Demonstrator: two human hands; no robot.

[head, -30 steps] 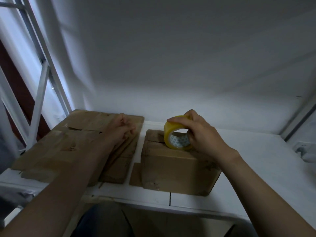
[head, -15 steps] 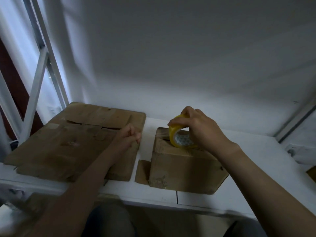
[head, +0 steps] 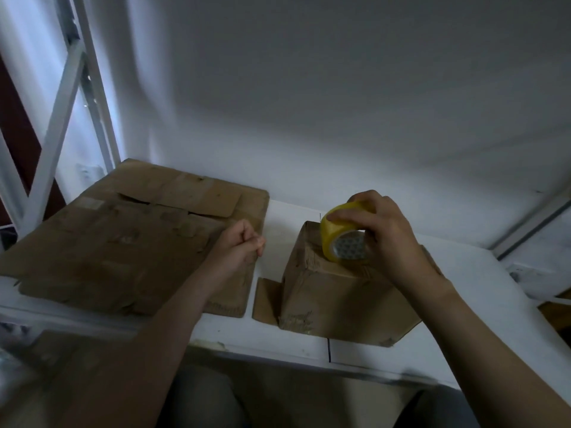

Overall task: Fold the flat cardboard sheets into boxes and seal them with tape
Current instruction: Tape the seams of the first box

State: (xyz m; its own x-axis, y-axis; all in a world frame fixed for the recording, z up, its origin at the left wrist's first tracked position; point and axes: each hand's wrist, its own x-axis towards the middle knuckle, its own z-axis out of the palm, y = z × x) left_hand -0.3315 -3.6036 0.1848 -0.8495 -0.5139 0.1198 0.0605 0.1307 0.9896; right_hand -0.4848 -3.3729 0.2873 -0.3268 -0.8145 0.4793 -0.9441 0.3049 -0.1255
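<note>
A small folded cardboard box [head: 327,298] stands on the white table [head: 482,307], with a flap sticking out at its lower left. My right hand [head: 383,239] grips a yellow roll of tape [head: 336,233] and holds it upright on the box's top. A stack of flat cardboard sheets [head: 123,242] lies on the left. My left hand [head: 241,245] hovers over the right edge of that stack, fingers curled with thumb against forefinger; whether it pinches a strip of tape I cannot tell.
A white metal frame [head: 61,118] rises at the left behind the sheets. The white wall [head: 340,103] stands close behind the table. The table's front edge [head: 278,350] runs near my body, and a pale rail [head: 531,223] slants at the right.
My left hand has moved right, from over the flat sheets toward the box. The right hand keeps the tape roll on the box top. The view shifted slightly left.
</note>
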